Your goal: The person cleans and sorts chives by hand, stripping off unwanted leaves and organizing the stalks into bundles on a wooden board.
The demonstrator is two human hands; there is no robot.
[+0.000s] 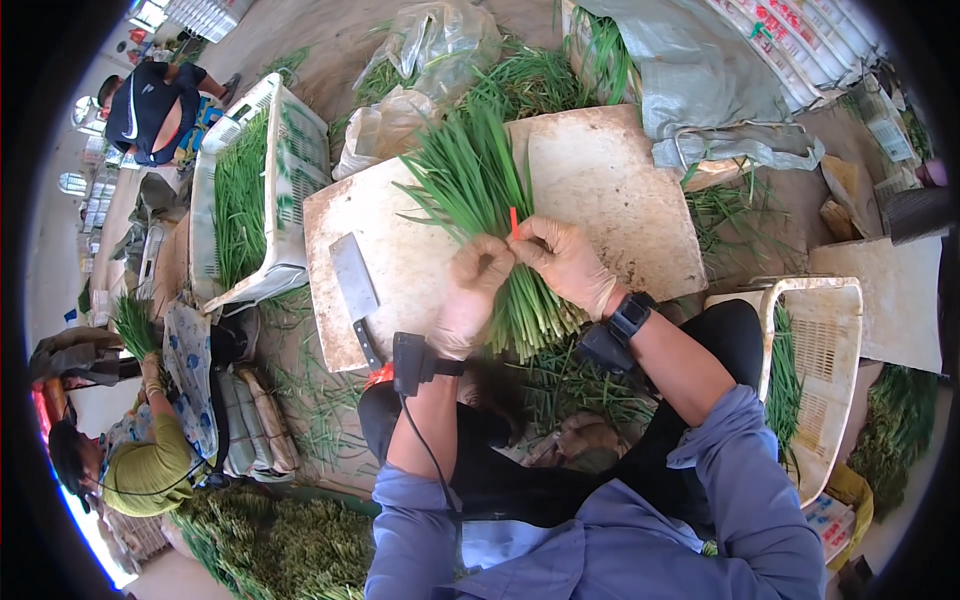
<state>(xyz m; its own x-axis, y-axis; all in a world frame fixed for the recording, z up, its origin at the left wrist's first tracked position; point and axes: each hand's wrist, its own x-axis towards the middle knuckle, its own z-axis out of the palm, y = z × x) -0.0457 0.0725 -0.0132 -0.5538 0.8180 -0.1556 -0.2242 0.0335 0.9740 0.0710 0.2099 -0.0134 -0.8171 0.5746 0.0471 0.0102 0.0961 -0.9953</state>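
Note:
A bundle of long green chives (pixel 480 161) lies across a pale, stained board (pixel 600 176), leaves away from me and cut stems towards my lap. Over its middle, both my hands meet in thin, light gloves. My right hand (pixel 562 259) pinches a short red strip (pixel 514 223), whose free end sticks up. Against it press the fingertips of my left hand (pixel 472 289), pinched together at the same spot; the strip's lower part is hidden by the fingers. Left of the bundle, a cleaver (pixel 354 281) rests on the board with its black handle over the near edge.
White plastic crates of chives stand left (pixel 300 180) and right (pixel 817 360). Loose chives (pixel 525 79) and plastic bags (pixel 442 45) lie beyond the board. A co-worker (pixel 146 469) at the left holds chives; another person (pixel 157 112) bends farther off. A chive heap (pixel 300 536) lies at lower left.

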